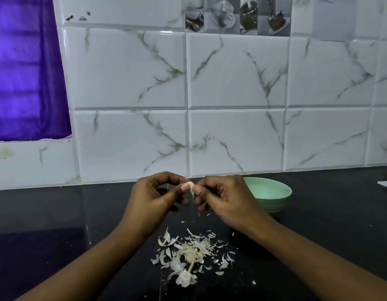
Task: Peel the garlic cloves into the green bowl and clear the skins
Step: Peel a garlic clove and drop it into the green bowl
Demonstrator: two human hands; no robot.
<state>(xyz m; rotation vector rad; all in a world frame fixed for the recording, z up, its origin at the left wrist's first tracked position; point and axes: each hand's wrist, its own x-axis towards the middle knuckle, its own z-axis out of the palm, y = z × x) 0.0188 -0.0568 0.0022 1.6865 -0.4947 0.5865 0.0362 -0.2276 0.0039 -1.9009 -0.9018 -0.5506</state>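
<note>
1. Countertop [57,224], dark, bearing bowl and skins.
2. Green bowl [273,192] just beyond right hand [227,198], nearer it than left hand [153,198].
3. Skins [192,255] heaped beneath both hands, toward the body.
4. Garlic clove [190,187] pinched between both hands' fingertips, long axis roughly upright, left of bowl.

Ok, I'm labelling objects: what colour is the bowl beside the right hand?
The bowl is pale mint green, seen in the head view.

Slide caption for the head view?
Left hand and right hand pinch a garlic clove; skins on counter, green bowl beyond.
</note>
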